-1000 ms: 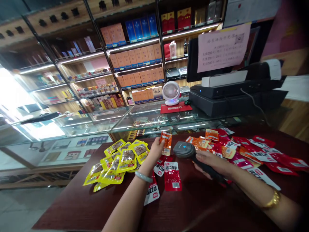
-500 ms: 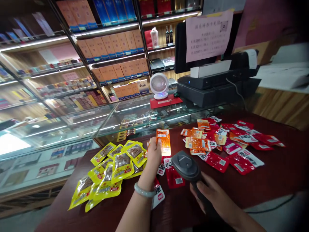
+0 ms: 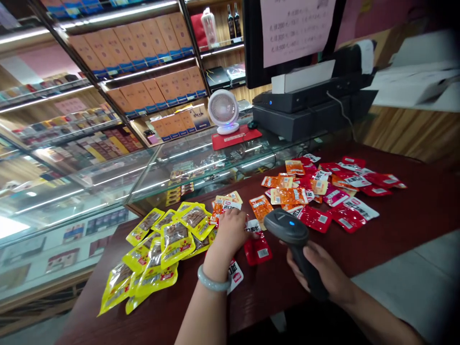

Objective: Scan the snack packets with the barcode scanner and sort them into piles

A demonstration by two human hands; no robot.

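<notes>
2 hands (image 3: 230, 230): scanner (image 3: 287, 225), orange packets (image 3: 224, 203).

Surface: dark red-brown table (image 3: 395, 225); lower half of frame
Left-centre: yellow packets (image 3: 161, 249) heaped
Centre: red packets (image 3: 257, 249)
Upper right: mixed orange and red packets (image 3: 323, 191) scattered

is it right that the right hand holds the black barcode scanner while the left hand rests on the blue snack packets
Not quite. The head view shows the right hand gripping the black barcode scanner, but the left hand rests on orange and red snack packets, beside a pile of yellow packets. No blue packets lie on the table.
</notes>
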